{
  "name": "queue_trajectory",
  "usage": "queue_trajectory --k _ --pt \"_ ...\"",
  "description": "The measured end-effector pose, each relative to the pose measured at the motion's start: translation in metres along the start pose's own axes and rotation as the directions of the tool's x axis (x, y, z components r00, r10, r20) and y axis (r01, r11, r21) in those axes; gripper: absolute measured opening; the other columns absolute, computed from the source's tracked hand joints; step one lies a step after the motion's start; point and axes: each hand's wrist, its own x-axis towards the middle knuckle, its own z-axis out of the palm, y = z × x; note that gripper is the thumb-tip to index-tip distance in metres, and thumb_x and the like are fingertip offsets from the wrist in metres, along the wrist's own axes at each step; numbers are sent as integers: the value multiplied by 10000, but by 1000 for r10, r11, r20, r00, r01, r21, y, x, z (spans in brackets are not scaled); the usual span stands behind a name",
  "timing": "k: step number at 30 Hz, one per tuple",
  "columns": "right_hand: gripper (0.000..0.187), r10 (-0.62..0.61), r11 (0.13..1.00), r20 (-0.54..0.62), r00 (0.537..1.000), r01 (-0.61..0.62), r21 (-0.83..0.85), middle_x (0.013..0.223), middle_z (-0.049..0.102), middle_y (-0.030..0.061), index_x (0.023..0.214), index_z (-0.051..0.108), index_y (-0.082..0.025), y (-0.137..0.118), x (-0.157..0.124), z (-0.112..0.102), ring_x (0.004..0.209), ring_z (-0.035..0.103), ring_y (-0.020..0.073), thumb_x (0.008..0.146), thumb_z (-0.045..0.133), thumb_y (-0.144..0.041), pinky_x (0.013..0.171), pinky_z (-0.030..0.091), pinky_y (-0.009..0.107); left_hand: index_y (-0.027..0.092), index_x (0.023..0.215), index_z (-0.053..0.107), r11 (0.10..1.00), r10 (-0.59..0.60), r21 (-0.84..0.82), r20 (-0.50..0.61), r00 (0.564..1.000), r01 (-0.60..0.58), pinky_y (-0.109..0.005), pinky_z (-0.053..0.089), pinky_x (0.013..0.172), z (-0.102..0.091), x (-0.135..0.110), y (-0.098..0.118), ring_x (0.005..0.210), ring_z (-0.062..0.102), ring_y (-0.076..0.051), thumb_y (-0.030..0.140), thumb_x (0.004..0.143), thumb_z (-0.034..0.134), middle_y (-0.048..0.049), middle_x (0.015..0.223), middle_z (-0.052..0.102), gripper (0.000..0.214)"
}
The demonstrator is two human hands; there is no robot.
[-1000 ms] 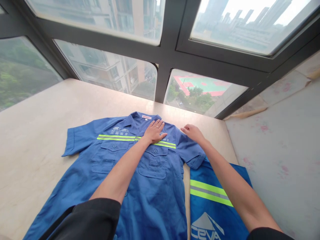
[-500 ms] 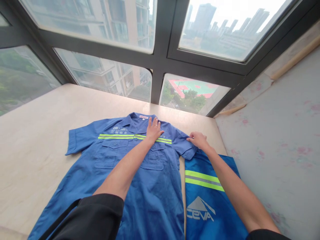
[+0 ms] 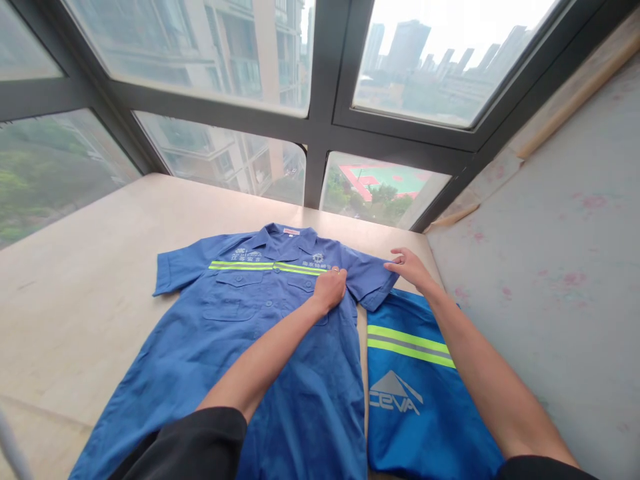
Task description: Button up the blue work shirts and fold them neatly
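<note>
A blue short-sleeved work shirt (image 3: 240,333) with a yellow reflective chest stripe lies flat, front up, on a beige ledge (image 3: 75,293). My left hand (image 3: 330,288) rests curled on the shirt near its right chest pocket, fingers closed against the cloth. My right hand (image 3: 410,267) pinches the edge of the shirt's right sleeve (image 3: 370,280). Beside the shirt on the right lies a brighter blue garment (image 3: 420,393) with a reflective band and a grey "CEVA" logo, under my right forearm.
Dark-framed windows (image 3: 320,133) rise at the far edge of the ledge, with buildings and a sports court far below. A pale floral-patterned wall (image 3: 550,267) closes off the right side. Bare ledge stretches to the left of the shirt.
My left hand slid from the collar area down and right to the chest pocket and curled shut. My right hand stayed at the right sleeve edge. The camera shifted slightly.
</note>
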Motion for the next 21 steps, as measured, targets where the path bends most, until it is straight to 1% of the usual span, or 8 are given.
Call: queue_trajectory --k 2,4,7,10,12,14,18,21 --pt "685 34 991 48 998 -40 131 839 628 9 1272 499 -183 -7 -8 -5 736 630 165 664 787 -307 608 515 254 135 1042 598 999 31 -10 12 999 -31 -361 462 773 4 -4 -2 902 608 -241 219 952 409 -142 1023 607 226" --pt "876 76 969 153 985 -109 223 905 636 27 1367 440 -196 -13 -15 -8 759 650 175 603 851 -316 625 556 275 160 1037 619 998 67 -15 5 998 -66 -371 457 815 6 -7 -2 980 594 -250 256 961 407 -142 1077 609 246" --pt "1047 153 964 265 952 -202 172 850 651 18 1451 375 -153 -13 -24 -6 715 660 183 549 895 -268 664 583 304 189 1128 627 996 85 -10 -20 996 -85 -434 421 924 10 -13 -3 1138 536 -289 309 970 393 -164 1219 586 306" --pt "1001 212 962 214 953 -242 125 761 646 -9 1448 392 -115 -8 -27 -2 607 638 162 576 872 -221 625 579 293 218 1296 566 998 63 6 -54 997 -63 -481 352 1027 18 -19 -4 1313 428 -309 347 984 347 -166 1405 505 402" --pt "938 183 952 143 973 -212 219 788 664 6 1440 390 -104 -6 -28 2 621 649 157 619 834 -196 622 580 278 236 1377 511 999 42 17 -72 997 -41 -484 315 1068 24 -22 -5 1398 343 -301 377 985 329 -139 1498 434 454" --pt "876 138 934 79 987 -156 322 846 691 31 1426 392 -107 -7 -28 5 693 675 164 653 798 -171 652 590 273 230 1431 456 999 27 21 -73 997 -26 -481 305 1081 28 -22 -5 1422 316 -291 395 979 326 -123 1528 408 498" --pt "708 107 922 8 994 -102 374 857 711 35 1316 481 -148 -21 -29 11 757 693 178 673 776 -152 699 603 300 148 1461 400 999 46 26 -55 997 -45 -479 338 1054 21 -15 -7 1353 399 -309 439 960 364 -163 1491 447 580" --pt "591 128 888 50 991 -137 440 880 713 44 1196 537 -162 -37 -36 17 765 693 173 662 789 -173 710 595 300 144 1346 521 996 81 37 4 997 -82 -482 397 987 6 -2 -13 1233 491 -329 513 949 384 -174 1393 529 560"
